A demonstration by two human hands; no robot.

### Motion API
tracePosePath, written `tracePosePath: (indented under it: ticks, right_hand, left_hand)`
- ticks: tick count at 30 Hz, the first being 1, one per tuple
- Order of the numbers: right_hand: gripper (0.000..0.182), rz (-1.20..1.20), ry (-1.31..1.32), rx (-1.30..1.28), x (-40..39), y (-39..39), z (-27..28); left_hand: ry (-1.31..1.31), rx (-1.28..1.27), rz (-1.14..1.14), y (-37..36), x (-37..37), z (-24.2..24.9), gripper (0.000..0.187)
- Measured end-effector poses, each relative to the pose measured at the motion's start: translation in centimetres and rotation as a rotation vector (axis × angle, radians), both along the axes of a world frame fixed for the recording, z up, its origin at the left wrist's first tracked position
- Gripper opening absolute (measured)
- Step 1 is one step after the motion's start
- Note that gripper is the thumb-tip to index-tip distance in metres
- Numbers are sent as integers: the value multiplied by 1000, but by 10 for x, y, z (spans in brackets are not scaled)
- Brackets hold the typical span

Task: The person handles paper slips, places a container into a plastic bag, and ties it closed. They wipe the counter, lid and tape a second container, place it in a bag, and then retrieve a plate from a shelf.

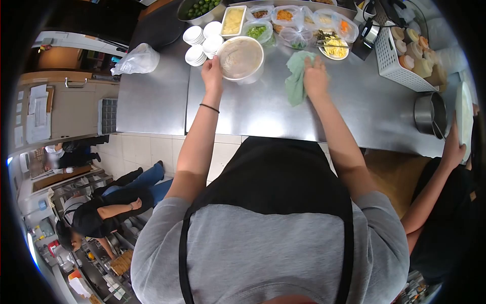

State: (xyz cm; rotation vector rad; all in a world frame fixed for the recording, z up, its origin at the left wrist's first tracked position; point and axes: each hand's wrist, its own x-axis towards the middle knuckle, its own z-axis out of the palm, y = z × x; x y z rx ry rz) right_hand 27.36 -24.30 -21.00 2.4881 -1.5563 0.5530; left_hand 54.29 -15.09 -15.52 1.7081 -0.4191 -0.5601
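At the left edge of a round white tub (241, 57) with a translucent lid, my left hand (212, 72) has its fingers closed on the rim. The tub stands on the steel counter (253, 109). My right hand (316, 76) presses a crumpled light green cloth (295, 81) to the counter, fingers bent over it. Just beyond that hand is a white bowl (342, 53) of yellow strips and dark greens, with tongs laid across. Stacks of small white dishes (196, 54) stand left of the tub.
Food bags (286, 17), a rectangular tub of yellow food (233, 21) and a pot of green fruit (200, 9) line the back. A bottle basket (405, 66) and steel pot (430, 114) stand right. A co-worker's hand (455, 144) holds a white tray (463, 121). Left lies a plastic bag (139, 59).
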Motion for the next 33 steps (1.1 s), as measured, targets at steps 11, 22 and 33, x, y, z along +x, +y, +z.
tracePosePath:
  ticks: [11, 22, 33]
  right_hand:
    - [36, 349, -800, 866, -9, 41, 47]
    - [38, 240, 184, 176, 66, 49, -1]
    - [27, 133, -34, 389, 30, 64, 59]
  left_hand:
    - [193, -84, 28, 144, 76, 20, 30]
    - [280, -77, 118, 213, 107, -6, 25]
    - [213, -125, 56, 217, 133, -6, 22]
